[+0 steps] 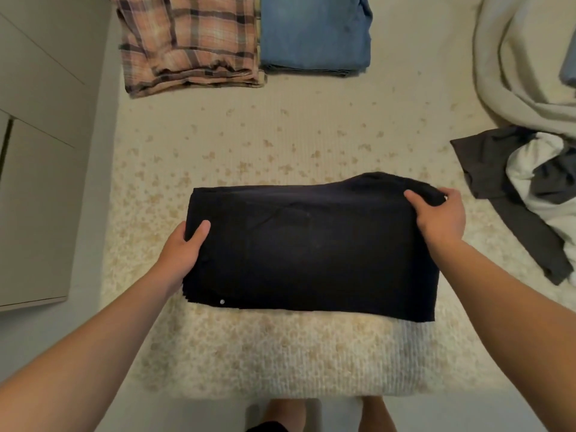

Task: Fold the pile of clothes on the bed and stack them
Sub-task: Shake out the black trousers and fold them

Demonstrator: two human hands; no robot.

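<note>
Left hand: the left hand grips the left edge of the folded black garment, thumb curled over the top of the cloth, fingers hidden beneath it.
Right hand: the right hand grips the far right corner of the same garment, thumb on top, fingers wrapped over the raised edge.
Black garment: folded into a wide rectangle, lying on the near part of the bed, its right far corner lifted slightly; a small pale button or stud shows near its front left edge.
Plaid garment: a folded pink plaid garment lies at the far left of the bed.
Blue garment: a folded blue garment lies just beside the plaid one, on its right.
Unfolded clothes: a heap of dark grey and white clothes lies at the right, near the right hand.
Blanket: a pale blanket is bunched at the far right.
Cabinet: a light cabinet stands left of the bed.
</note>
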